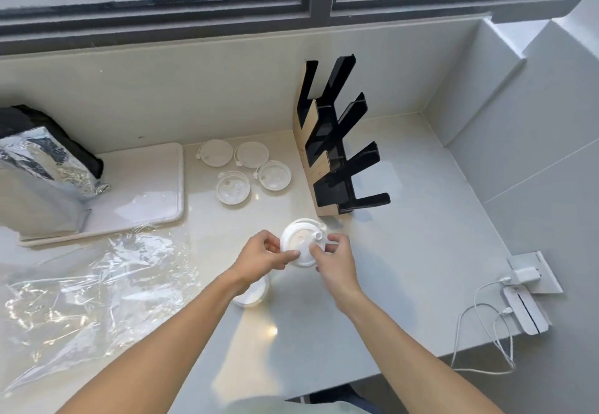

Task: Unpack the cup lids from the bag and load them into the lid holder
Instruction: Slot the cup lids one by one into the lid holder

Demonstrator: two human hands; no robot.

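Note:
Both hands hold a white cup lid [299,241] above the counter, tilted toward me. My left hand [262,258] pinches its left and lower rim. My right hand [334,256] grips its right side near the small spout plug. Under my left wrist sits a short stack of white lids [251,297], partly hidden. Several more lids lie flat farther back: two white ones [216,152] [252,154] and two clear ones [233,187] [273,175]. The black and tan lid holder [334,144] stands upright to the right of them, its slots showing no lids.
Crumpled clear plastic wrap [90,281] spreads over the counter's left. A white tray [142,187] carries a silver foil insulated bag [42,167]. A wall socket with charger and white cable [522,279] is at the right. A window sill runs along the back.

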